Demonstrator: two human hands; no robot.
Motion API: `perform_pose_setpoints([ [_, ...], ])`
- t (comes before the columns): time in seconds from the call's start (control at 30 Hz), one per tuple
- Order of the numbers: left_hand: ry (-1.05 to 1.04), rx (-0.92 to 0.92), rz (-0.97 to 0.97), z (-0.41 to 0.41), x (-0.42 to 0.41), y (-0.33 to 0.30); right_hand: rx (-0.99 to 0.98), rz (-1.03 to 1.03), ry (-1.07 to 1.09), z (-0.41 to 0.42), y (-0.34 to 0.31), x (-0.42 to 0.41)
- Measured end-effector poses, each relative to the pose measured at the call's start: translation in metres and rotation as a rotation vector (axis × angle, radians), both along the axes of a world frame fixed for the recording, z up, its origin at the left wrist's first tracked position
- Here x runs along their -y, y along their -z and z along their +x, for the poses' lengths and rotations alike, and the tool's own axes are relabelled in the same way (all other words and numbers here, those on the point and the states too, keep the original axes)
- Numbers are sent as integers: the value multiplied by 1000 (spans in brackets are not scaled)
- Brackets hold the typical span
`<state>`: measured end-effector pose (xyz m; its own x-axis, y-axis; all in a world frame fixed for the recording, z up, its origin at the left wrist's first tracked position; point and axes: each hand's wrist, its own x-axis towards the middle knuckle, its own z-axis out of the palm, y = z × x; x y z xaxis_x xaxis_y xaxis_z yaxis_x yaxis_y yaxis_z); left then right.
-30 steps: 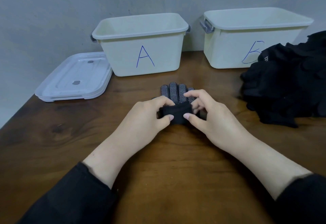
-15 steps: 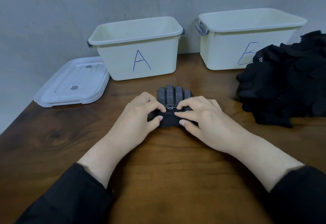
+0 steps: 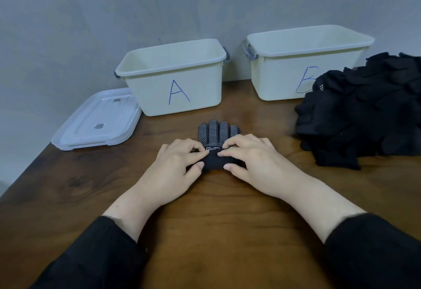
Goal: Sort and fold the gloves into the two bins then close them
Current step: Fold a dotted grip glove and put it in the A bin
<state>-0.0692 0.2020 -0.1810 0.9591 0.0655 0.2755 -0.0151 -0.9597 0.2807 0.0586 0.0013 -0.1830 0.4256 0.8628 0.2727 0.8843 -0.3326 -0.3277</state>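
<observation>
A black glove with white grip dots (image 3: 216,132) lies on the wooden table, fingers pointing away from me. Its cuff end is rolled up toward the palm. My left hand (image 3: 176,165) and my right hand (image 3: 252,161) both pinch that roll, thumbs under it and fingertips on top. Behind stand two open cream bins: bin A (image 3: 175,94) at centre and bin B (image 3: 280,79) to the right. Both look empty from here. A heap of black gloves (image 3: 364,111) lies at the right, partly covering bin B's letter.
Two clear lids (image 3: 98,122) are stacked on the table left of bin A. A grey wall runs right behind the bins. The table's left edge slants past the lids. Bare wood lies in front of my hands.
The roll of the cuff has moved further up the glove toward its fingers. Both hands came closer together on it, fingertips now pressing on top.
</observation>
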Motion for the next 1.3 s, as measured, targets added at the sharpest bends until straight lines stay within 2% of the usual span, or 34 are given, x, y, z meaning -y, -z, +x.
perform_pose_setpoints([
  [0.2, -12, -9, 87, -2, 2, 0, 88, 88, 20, -5, 2, -6],
  [0.37, -11, 64, -3, -3, 0, 1, 58, 68, -7, -7, -5, -5],
  [0.67, -64, 128, -167, -5, 7, -5, -110, 103, 33, -3, -9, 0],
  [0.93, -201, 103, -483, 10, 8, -5, -403, 252, 150, 0, -1, -8],
  [1.03, -232, 148, -481, 14, 5, -4, -319, 294, 187, 1, 1, -16],
  [1.2, -164, 168, -397, 17, -4, 1, 103, 251, 233, 3, 6, -27],
  [1.3, -61, 199, -271, 20, -12, 3, 158, 198, 211, 1, 8, -26],
])
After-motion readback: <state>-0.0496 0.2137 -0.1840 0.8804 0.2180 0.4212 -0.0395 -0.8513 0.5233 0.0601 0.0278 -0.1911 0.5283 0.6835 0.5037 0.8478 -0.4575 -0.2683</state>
